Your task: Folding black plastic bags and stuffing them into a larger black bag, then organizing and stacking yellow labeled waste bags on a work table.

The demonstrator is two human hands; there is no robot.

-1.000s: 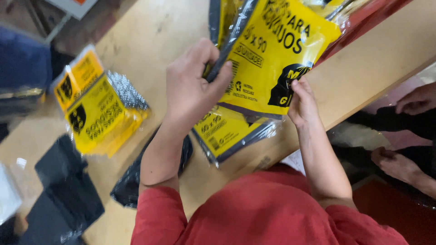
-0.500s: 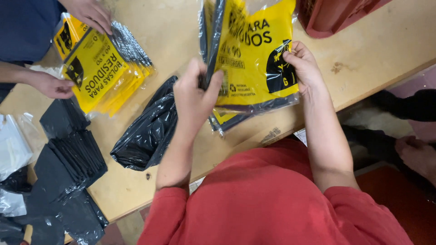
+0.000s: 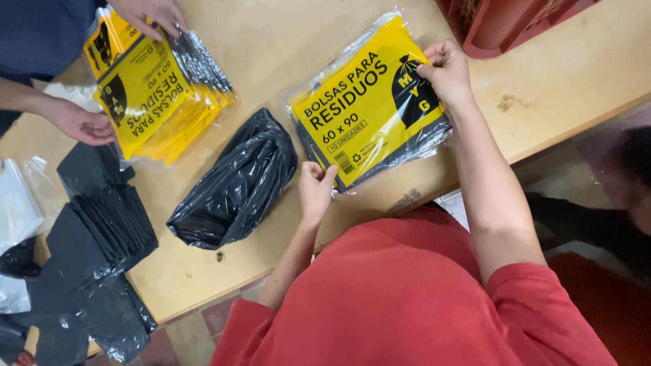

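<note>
On the wooden surface [image 3: 285, 41], my yellow packet of black bags [image 3: 369, 108] now lies flat at about one o'clock from my chest; half a second ago I was holding it up off the wood, so it reads to me as set down. At nine o'clock from it sits the loose crumpled black bag [image 3: 234, 183], untouched. Further out at ten o'clock, a co-worker's hands [image 3: 81, 122] hold a fanned stack of yellow packets [image 3: 156, 88]. My right hand [image 3: 444, 71] pinches the packet's far corner, grip clenched on it. My left hand [image 3: 315, 190] nips its near corner, grasping the plastic edge.
</note>
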